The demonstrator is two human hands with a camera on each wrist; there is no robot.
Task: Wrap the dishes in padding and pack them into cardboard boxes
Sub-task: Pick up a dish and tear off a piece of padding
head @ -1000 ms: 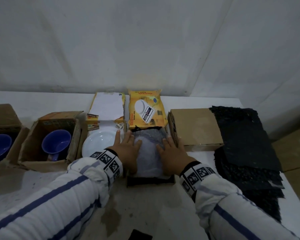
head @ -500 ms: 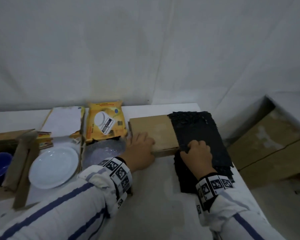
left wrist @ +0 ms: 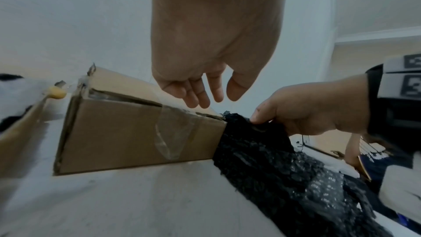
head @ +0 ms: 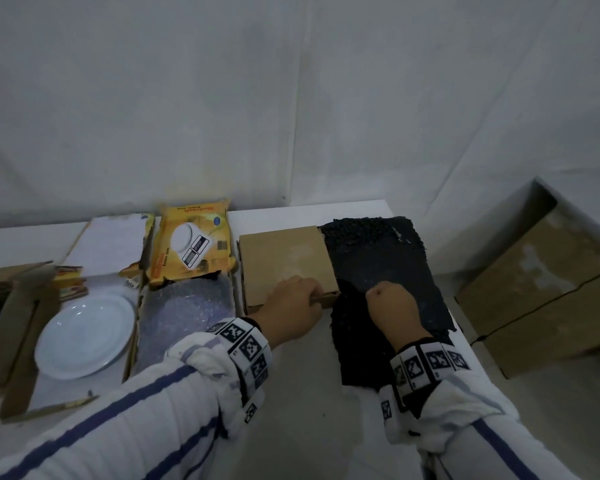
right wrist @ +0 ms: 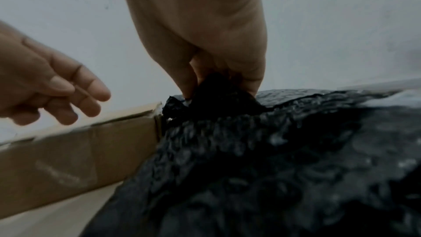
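The black bubble-wrap padding sheet [head: 385, 271] lay at the right end of the white bench [head: 309, 393], its long axis running from the wall toward the person, its near-left corner just beside the closed flat brown cardboard box [head: 284, 261]; the right hand [head: 394, 306] pinched that corner between thumb and curled fingers [right wrist: 187, 86], lifting it a little off the pile; being directly over the sheet, this hand was the nearer one, and I judged the coming pull would draw the sheet leftward toward the round white plate [head: 84, 336]; the left hand [head: 291, 310] hovered above the box's near edge, fingers [left wrist: 193, 96] loosely extended and holding nothing; the wrist views showed this gap and the pinch plainly, whereas the head view made the left hand seem to rest on the box; only the head view showed the plate, the clear bubble-wrapped bundle [head: 184, 306] in its yellow printed carton [head: 191, 244], and the large cardboard box [head: 541, 289] beyond the bench.
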